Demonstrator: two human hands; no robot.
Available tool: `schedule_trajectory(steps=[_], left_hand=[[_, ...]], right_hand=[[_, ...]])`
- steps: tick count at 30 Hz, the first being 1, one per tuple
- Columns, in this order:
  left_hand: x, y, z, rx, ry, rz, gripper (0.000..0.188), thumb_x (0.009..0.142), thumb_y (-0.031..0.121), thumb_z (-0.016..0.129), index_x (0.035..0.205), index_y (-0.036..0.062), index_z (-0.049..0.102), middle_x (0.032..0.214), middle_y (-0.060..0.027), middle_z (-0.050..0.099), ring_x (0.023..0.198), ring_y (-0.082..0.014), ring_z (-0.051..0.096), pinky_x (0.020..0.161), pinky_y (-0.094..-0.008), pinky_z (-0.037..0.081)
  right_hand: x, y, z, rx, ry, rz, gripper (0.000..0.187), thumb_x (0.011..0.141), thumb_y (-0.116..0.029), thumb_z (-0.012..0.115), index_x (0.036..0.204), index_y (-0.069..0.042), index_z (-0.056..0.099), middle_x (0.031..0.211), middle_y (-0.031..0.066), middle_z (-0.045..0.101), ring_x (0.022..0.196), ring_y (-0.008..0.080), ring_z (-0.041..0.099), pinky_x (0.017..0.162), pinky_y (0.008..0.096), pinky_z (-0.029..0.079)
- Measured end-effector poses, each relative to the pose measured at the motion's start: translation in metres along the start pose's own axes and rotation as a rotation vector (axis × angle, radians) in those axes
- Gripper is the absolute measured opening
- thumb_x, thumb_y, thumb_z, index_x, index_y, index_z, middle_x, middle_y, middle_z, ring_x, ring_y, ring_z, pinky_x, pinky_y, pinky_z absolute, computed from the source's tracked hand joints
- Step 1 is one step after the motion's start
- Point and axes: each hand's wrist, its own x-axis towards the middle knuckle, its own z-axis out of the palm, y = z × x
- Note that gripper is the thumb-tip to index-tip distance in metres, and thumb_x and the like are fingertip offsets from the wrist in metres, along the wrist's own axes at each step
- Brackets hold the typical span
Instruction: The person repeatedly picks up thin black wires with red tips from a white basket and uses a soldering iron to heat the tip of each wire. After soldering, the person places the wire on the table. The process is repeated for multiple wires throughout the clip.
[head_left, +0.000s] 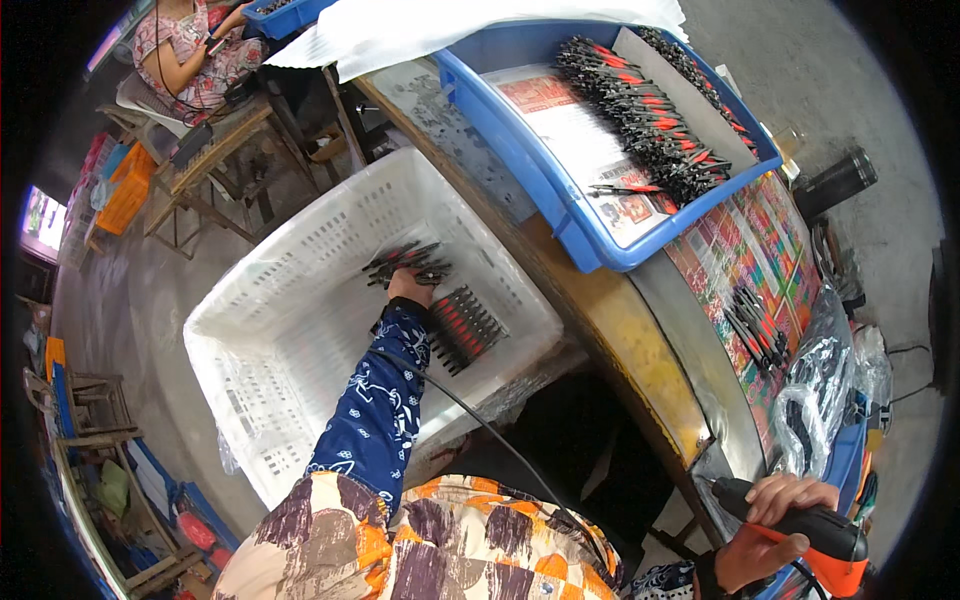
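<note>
My left arm, in a dark blue patterned sleeve, reaches down into a white plastic crate [215, 330]. My left hand [408, 287] is closed round a bunch of slim black-and-red tools [405, 260], low in the crate; their exact kind is too small to tell. Just beside it, a neat row of the same black-and-red tools [465, 330] lies on the crate bottom. At the lower right, my right hand [765, 530] grips a black-and-orange corded electric screwdriver [830, 535] by its body, its tip pointing left over the bench edge.
A blue tray [590, 235] on the bench holds a thick pile of similar tools and a cardboard divider. Several more tools [757, 328] lie on a colourful printed sheet near clear plastic bags [815, 400]. A black bottle [838, 182] lies beyond. Another person [190, 65] sits at the upper left.
</note>
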Motion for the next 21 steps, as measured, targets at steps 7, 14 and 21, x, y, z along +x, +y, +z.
schedule_trajectory(steps=[7, 14, 21], left_hand=[[-0.025, 0.009, -0.026, -0.246, 0.036, 0.239, 0.038, 0.066, 0.020, 0.077, 0.093, -0.0009, 0.061, 0.079, -0.0120, 0.067, 0.073, -0.0243, 0.066, 0.064, -0.0329, 0.050], [-0.057, 0.028, -0.055, -0.827, -0.192, -0.171, 0.025, 0.082, 0.007, 0.060, 0.103, -0.0048, 0.055, 0.084, -0.0161, 0.063, 0.072, -0.0237, 0.064, 0.062, -0.0337, 0.054], [-0.081, 0.046, -0.080, -0.732, -0.137, -0.184, 0.017, 0.088, 0.004, 0.047, 0.101, -0.0048, 0.054, 0.076, -0.0129, 0.058, 0.065, -0.0220, 0.062, 0.052, -0.0330, 0.053]], right_hand=[[-0.001, 0.003, -0.002, -0.045, 0.015, 0.005, 0.055, 0.080, -0.056, 0.061, 0.089, -0.007, 0.038, 0.060, -0.0001, 0.034, 0.050, 0.0099, 0.037, 0.053, 0.0246, 0.036], [-0.005, 0.004, -0.004, -0.057, 0.069, -0.012, 0.056, 0.079, -0.057, 0.062, 0.088, -0.008, 0.038, 0.059, -0.0004, 0.034, 0.051, 0.0096, 0.038, 0.054, 0.0244, 0.037], [-0.005, 0.004, -0.007, -0.045, 0.063, -0.016, 0.054, 0.079, -0.055, 0.063, 0.088, -0.008, 0.038, 0.059, -0.0004, 0.035, 0.050, 0.0101, 0.039, 0.054, 0.0249, 0.038]])
